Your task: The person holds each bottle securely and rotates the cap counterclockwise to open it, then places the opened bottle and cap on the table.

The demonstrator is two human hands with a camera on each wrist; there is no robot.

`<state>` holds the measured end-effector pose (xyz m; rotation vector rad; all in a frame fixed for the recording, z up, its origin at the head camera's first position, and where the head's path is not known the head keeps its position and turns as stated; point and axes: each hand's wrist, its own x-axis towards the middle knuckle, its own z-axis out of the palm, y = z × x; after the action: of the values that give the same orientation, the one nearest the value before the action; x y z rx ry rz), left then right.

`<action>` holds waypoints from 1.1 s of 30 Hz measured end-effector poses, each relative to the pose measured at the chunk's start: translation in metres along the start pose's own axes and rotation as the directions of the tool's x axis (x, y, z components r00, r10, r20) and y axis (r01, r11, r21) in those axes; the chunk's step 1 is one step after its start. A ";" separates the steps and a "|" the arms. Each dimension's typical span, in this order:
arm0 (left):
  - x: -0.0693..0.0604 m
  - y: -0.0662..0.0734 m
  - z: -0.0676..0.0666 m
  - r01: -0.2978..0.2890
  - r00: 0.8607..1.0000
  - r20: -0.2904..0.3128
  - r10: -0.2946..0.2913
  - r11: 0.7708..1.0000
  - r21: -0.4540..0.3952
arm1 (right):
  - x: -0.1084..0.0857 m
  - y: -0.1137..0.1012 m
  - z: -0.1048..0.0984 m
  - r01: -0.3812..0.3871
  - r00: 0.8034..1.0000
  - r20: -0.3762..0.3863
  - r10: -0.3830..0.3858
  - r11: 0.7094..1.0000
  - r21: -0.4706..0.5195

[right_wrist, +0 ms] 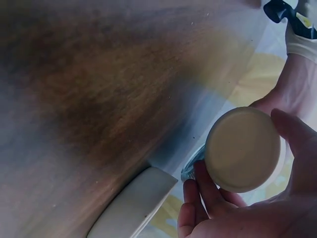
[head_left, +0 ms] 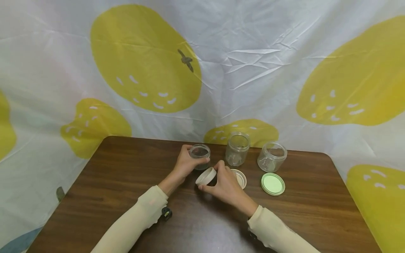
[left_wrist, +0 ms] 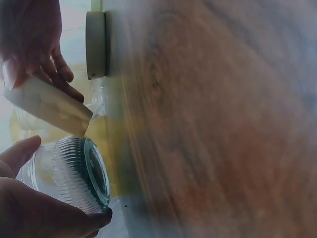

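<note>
My left hand (head_left: pixel 186 162) grips a small clear glass jar (head_left: pixel 202 164), thumb and fingers around its sides. Its mouth faces up in the head view, and its ridged base (left_wrist: pixel 81 173) shows in the left wrist view; I cannot tell whether it touches the table. Just to the right and nearer, my right hand (head_left: pixel 225 182) pinches a cream-coloured lid (head_left: pixel 207 176) by its rim. That lid is tilted and held off the table, apart from the jar's mouth. In the right wrist view the flat face of the lid (right_wrist: pixel 242 148) is seen.
A second cream lid (head_left: pixel 241 178) lies behind the right hand, partly hidden. Right of it lies a light green lid (head_left: pixel 273 184). A taller glass jar (head_left: pixel 237 149) and a wider one (head_left: pixel 272 157) stand uncovered at the back of the brown wooden table (head_left: pixel 133 168), before a lemon-print cloth (head_left: pixel 221 70).
</note>
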<state>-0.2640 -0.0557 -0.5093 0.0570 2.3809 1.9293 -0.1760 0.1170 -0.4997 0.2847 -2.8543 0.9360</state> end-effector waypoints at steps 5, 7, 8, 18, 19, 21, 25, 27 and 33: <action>0.003 -0.001 0.003 0.006 1.000 0.004 -0.006 1.000 0.013 | 0.004 0.002 0.005 -0.006 1.000 0.007 0.006 1.000 -0.022; 0.004 0.000 0.004 0.011 1.000 0.003 -0.011 1.000 0.025 | 0.005 0.002 0.007 -0.006 1.000 0.011 0.006 1.000 -0.021; 0.005 0.000 0.005 0.012 1.000 0.001 -0.012 1.000 0.027 | 0.006 0.002 0.008 -0.005 1.000 0.011 0.005 1.000 -0.023; 0.013 -0.002 0.012 0.017 1.000 0.002 -0.017 0.999 0.050 | 0.005 0.004 0.015 0.000 1.000 0.016 0.001 0.998 -0.067; 0.013 -0.002 0.013 0.012 1.000 0.002 -0.012 0.998 0.056 | 0.005 0.004 0.015 0.003 1.000 0.017 -0.001 0.998 -0.070; 0.014 -0.001 0.013 0.010 1.000 0.002 -0.010 0.999 0.053 | 0.006 0.004 0.015 0.009 1.000 0.025 -0.007 0.997 -0.077; 0.012 0.001 0.012 0.006 1.000 0.015 -0.007 0.999 0.050 | 0.006 0.003 0.016 0.023 0.999 0.047 -0.019 0.995 -0.093; 0.012 0.002 0.012 0.009 0.999 0.030 -0.011 0.999 0.053 | 0.006 0.003 0.016 0.027 0.998 0.055 -0.021 0.995 -0.098; 0.014 0.001 0.010 0.014 0.998 0.063 -0.021 0.994 0.109 | 0.006 0.003 0.016 0.044 0.996 0.077 -0.036 0.993 -0.111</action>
<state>-0.2767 -0.0446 -0.5111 0.1032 2.4341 1.7611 -0.1833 0.1094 -0.5132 0.3713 -2.9443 0.7692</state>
